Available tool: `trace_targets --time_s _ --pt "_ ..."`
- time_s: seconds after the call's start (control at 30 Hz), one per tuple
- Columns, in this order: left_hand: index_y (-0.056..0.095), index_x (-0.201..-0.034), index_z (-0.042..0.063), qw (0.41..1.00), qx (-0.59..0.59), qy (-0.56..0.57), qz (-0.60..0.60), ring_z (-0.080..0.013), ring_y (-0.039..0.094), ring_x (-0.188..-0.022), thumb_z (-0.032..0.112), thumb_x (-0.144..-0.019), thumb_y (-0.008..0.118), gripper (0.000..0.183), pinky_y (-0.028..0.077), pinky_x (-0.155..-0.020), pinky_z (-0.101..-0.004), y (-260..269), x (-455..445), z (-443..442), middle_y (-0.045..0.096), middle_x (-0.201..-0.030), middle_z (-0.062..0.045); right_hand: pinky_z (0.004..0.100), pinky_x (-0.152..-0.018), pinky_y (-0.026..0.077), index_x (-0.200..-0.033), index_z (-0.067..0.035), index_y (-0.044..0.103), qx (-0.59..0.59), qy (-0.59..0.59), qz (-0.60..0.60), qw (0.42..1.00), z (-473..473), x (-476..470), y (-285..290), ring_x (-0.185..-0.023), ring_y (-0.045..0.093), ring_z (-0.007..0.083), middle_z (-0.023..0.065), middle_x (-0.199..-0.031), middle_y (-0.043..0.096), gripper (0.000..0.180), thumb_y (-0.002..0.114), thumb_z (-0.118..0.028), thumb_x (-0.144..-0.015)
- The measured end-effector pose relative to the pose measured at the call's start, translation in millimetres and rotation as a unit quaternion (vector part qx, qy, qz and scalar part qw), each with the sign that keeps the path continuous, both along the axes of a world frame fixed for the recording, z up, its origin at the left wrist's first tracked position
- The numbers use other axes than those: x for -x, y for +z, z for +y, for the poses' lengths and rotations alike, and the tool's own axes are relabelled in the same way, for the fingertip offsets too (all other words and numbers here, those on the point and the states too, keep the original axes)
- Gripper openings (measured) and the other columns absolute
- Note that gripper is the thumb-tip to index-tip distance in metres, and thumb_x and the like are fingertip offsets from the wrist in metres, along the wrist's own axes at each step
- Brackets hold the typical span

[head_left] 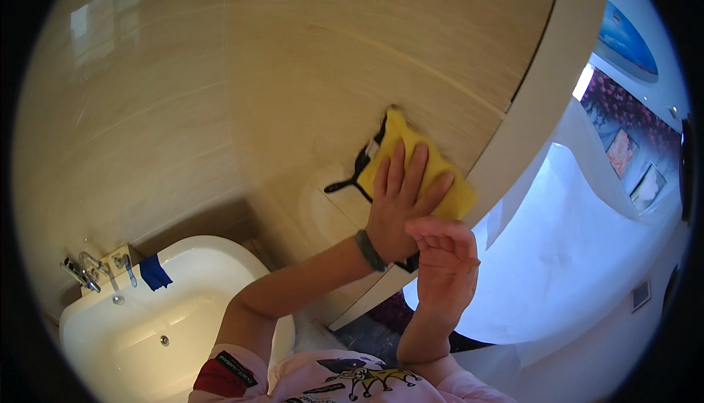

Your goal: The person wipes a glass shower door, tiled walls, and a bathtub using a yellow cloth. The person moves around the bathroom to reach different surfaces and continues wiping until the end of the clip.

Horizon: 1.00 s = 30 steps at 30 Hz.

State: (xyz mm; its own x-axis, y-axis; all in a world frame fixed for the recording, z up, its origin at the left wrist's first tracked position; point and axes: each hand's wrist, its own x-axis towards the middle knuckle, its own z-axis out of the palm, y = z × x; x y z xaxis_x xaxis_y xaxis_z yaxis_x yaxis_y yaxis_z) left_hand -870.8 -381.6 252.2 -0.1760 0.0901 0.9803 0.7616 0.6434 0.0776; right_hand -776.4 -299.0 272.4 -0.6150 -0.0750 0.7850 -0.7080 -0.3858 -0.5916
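Flat against the beige tiled wall [308, 73], my left hand [399, 199] presses a yellow cloth [459, 197] with black trim and a black hanging loop. Its fingers are spread over the cloth, close to the pale vertical edge strip [528, 122] of the wall. A dark bangle [370, 250] circles the left wrist. My right hand [446, 263] is raised just below and right of the left one, palm showing and fingers bent, with nothing visible in it. A small black piece beside the right wrist is mostly hidden.
At lower left stands a white bathtub [206, 254] with chrome taps [82, 274]; a blue cloth [155, 272] hangs over its rim. Past the wall's edge, right, a large white sheet [539, 260] is spread out. Pictures [621, 153] hang on the far wall.
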Motion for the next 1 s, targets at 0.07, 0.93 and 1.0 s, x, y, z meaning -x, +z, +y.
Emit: trace_targets --time_s 0.07,0.93,1.0 --pt "0.050 -0.133 0.010 1.000 -0.007 -0.006 -0.011 -0.0560 0.028 -0.132 0.044 -0.084 0.058 0.060 0.027 -0.100 -0.0634 18.8 2.5 1.9 0.031 -0.146 -0.030 0.0460 -0.102 0.041 -0.123 0.003 0.046 0.006 -0.008 -0.006 1.000 1.2 -4.5 0.8 -0.114 0.056 0.0336 0.0240 -0.119 0.057 0.059 0.035 -0.050 -0.100" --pt "0.044 -0.141 0.009 0.991 0.020 -0.008 0.135 -0.0474 0.023 -0.137 0.037 -0.086 0.059 0.064 0.019 -0.109 -0.0541 182.3 18.7 -18.4 0.027 -0.151 -0.024 0.0429 -0.096 0.044 -0.117 -0.001 0.051 0.079 -0.066 0.061 0.993 36.4 -19.5 11.7 -0.106 0.059 0.0308 0.0204 -0.110 0.062 0.047 0.038 -0.043 -0.101" --pt "0.039 -0.144 0.010 0.990 0.033 0.002 0.134 -0.0444 0.020 -0.140 0.034 -0.087 0.056 0.064 0.017 -0.111 -0.0528 185.3 23.0 -25.2 0.023 -0.154 -0.021 0.0435 -0.096 0.043 -0.116 0.001 0.050 0.064 -0.052 0.054 0.995 32.7 -19.0 13.9 -0.107 0.059 0.0308 0.0205 -0.112 0.061 0.047 0.038 -0.042 -0.101"
